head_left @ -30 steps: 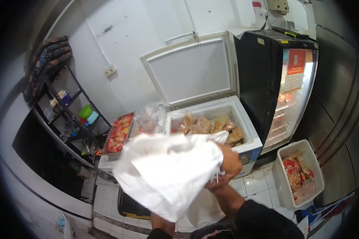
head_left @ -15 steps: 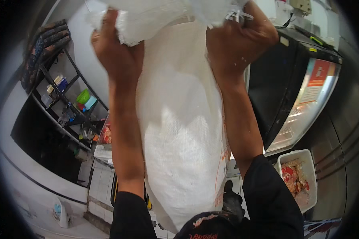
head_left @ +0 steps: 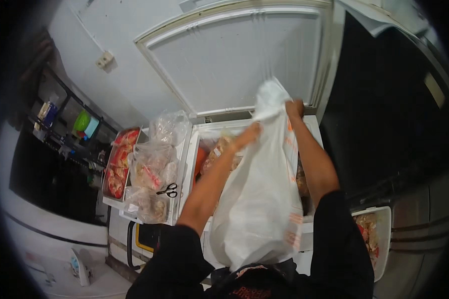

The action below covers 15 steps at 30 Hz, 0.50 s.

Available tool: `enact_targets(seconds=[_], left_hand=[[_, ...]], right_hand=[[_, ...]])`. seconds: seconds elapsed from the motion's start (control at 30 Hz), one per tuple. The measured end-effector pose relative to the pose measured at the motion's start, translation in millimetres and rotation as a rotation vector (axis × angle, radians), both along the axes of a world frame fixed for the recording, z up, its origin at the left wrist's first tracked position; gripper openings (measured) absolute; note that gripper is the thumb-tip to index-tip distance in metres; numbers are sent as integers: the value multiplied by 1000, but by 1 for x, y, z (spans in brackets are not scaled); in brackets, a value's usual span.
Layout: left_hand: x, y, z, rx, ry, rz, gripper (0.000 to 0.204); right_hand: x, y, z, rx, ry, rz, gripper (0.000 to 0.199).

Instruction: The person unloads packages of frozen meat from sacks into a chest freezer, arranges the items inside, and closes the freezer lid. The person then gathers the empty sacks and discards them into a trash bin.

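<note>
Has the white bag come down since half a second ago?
Yes. The white bag was overhead, hiding the freezer; now both hands hold its top lower, in front of the open freezer lid.

White plastic bag (head_left: 264,199), orange print, before freezer; clear food bags (head_left: 152,169) left of it.
</note>
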State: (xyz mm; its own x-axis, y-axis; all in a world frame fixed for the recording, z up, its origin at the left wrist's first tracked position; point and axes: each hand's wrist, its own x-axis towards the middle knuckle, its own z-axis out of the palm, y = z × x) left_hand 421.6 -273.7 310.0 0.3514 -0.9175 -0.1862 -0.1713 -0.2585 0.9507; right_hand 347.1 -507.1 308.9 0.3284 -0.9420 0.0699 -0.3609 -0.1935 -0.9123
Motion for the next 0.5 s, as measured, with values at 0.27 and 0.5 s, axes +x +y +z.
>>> enact_targets(seconds=[0.27,0.5], left_hand=[[-135,338,-66,125,-284,538,61],[-272,490,-228,282,788,1105,65]], right_hand=[[-205,88,-141,-110,427,430,65],[-242,303,22,121,183,871,99]])
